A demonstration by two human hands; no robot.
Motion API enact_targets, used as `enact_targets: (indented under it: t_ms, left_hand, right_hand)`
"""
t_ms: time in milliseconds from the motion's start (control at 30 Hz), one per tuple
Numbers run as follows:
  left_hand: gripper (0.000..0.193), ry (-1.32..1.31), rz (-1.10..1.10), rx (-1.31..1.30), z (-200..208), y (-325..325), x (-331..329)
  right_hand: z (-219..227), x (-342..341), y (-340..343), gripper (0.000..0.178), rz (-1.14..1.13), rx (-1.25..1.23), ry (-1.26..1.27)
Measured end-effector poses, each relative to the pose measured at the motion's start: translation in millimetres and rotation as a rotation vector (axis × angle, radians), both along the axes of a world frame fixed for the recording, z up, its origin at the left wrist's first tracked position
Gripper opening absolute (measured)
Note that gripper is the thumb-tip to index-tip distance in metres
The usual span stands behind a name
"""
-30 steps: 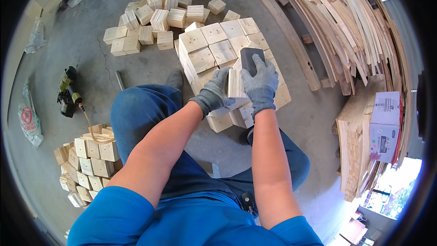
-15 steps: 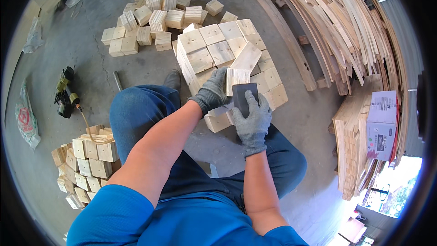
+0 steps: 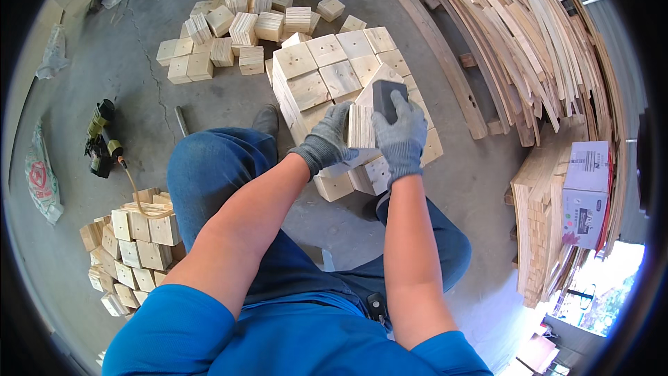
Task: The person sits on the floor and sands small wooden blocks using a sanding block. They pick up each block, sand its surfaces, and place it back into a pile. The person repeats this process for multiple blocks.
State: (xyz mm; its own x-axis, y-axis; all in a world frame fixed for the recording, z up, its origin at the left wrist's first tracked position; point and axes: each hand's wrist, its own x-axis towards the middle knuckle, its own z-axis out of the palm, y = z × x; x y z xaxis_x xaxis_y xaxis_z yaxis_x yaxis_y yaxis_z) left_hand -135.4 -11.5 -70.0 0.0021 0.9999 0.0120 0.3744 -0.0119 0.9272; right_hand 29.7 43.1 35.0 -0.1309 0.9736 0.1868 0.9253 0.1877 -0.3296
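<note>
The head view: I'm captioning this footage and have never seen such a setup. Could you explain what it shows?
There is no machine here. A person wears a camera on the head, looking down; its fisheye lens bends straight edges.

The gray-gloved left hand grips a pale wooden block. The gloved right hand holds a smaller dark block at its right side. What the dark block is made of, I cannot tell.

Below is a neat stack of blocks. On the concrete floor lie a loose heap of blocks, another pile at lower left and a tool with a hose.
</note>
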Motion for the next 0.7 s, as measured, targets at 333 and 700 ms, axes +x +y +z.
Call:
enact_targets:
  t_ms: [333,700]
  left_hand:
    - [0.108,-0.019,-0.005,0.049,-0.7,2.5,2.2]
    - [0.109,-0.02,0.009,0.056,-11.2,1.6,3.8]
  right_hand:
    - [8.9,19.4,-116.7,0.073,0.045,-0.032,-0.002]
    - [4.0,-5.3,16.8,0.067,-0.01,-0.012,0.002]
